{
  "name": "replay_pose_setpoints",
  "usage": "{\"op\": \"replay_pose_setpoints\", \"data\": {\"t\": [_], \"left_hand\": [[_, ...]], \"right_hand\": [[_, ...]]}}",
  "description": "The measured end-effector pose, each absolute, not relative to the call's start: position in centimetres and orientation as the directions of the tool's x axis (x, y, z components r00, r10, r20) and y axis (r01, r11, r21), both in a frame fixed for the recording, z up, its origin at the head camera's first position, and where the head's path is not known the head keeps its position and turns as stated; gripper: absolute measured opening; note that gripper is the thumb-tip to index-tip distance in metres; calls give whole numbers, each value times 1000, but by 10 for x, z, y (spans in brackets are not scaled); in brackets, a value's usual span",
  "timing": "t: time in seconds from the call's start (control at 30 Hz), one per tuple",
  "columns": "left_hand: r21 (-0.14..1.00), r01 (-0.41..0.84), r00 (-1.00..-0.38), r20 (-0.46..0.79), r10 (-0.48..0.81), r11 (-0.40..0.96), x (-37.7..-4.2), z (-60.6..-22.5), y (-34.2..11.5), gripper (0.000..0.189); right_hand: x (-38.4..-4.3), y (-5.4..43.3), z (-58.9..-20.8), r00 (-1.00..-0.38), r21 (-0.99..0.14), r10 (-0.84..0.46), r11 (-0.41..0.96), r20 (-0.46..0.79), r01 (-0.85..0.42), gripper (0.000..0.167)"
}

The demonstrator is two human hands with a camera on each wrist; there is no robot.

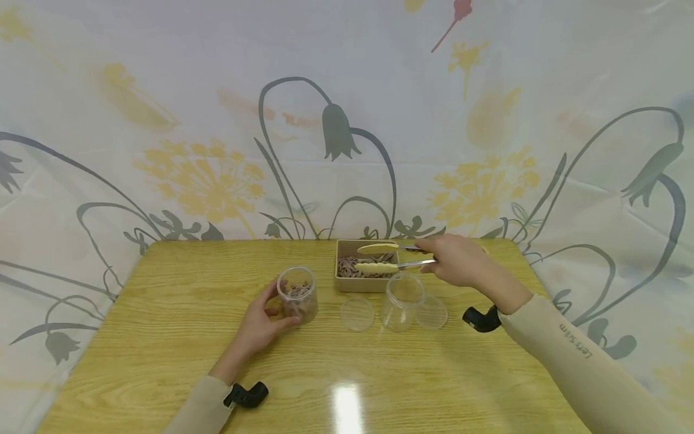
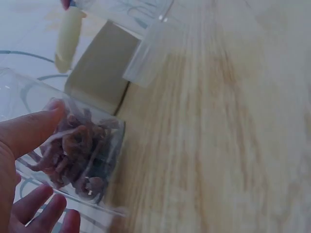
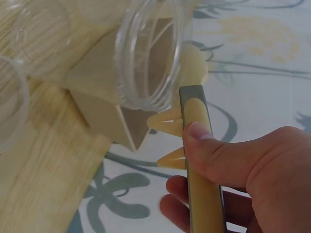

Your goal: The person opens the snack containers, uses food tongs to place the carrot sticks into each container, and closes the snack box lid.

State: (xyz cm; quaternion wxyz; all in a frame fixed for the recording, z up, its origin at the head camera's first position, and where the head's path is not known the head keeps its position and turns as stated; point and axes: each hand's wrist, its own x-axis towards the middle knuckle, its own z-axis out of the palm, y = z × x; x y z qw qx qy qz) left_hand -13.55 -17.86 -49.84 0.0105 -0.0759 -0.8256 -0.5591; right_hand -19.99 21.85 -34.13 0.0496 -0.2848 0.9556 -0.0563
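Observation:
My left hand (image 1: pixel 261 322) grips a clear plastic jar (image 2: pixel 104 160) by its side, thumb on one face and fingers round the other. Inside the jar lie brownish-purple dried strips (image 2: pixel 73 150). A pair of tongs (image 1: pixel 417 263) with pale yellow tips and metal arms is held in my right hand (image 1: pixel 458 259). Its tips are spread apart above a beige rectangular box (image 1: pixel 362 284), which holds more of the same strips (image 1: pixel 351 267). In the right wrist view, my thumb presses along the tongs' handle (image 3: pixel 201 160).
A second clear jar (image 1: pixel 398 316), uncapped, stands in front of the box. Two round clear lids (image 1: pixel 356 314) lie on the wooden table (image 1: pixel 206 289), one on each side of that jar. Behind the table hangs a flower-print cloth (image 1: pixel 347 181).

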Motion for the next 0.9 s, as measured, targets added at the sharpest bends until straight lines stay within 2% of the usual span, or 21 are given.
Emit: {"op": "replay_pose_setpoints", "data": {"t": [0.1, 0.23, 0.43, 0.57, 0.67, 0.77, 0.83, 0.9], "left_hand": [[923, 159, -987, 138, 84, 349, -132, -495, -179, 94], [923, 213, -976, 213, 37, 320, -128, -488, -178, 88], [900, 299, -939, 336, -69, 317, -121, -467, -178, 65], [826, 432, -861, 497, -107, 361, -114, -441, -170, 45], [723, 572, -765, 640, -65, 387, -115, -437, -166, 36], [630, 690, -682, 731, 27, 357, -118, -444, -159, 36], [603, 738, -654, 750, 102, 302, -115, -446, -147, 35], [614, 749, -659, 732, 176, 249, -111, -448, -131, 34]], "right_hand": [[-203, 224, -349, -837, -150, -542, 835, -67, -529, 54], [-207, 230, -357, -838, -145, -543, 834, -53, -532, 51], [-209, 232, -365, -838, -101, -540, 840, -71, -533, 48], [-207, 233, -366, -853, -117, -510, 859, -113, -498, 54], [-207, 233, -366, -857, -139, -498, 866, -131, -481, 56], [-209, 232, -364, -854, -133, -500, 865, -142, -484, 55], [-211, 231, -362, -853, -124, -498, 866, -154, -484, 55], [-212, 230, -360, -852, -110, -498, 867, -161, -486, 56]]}}
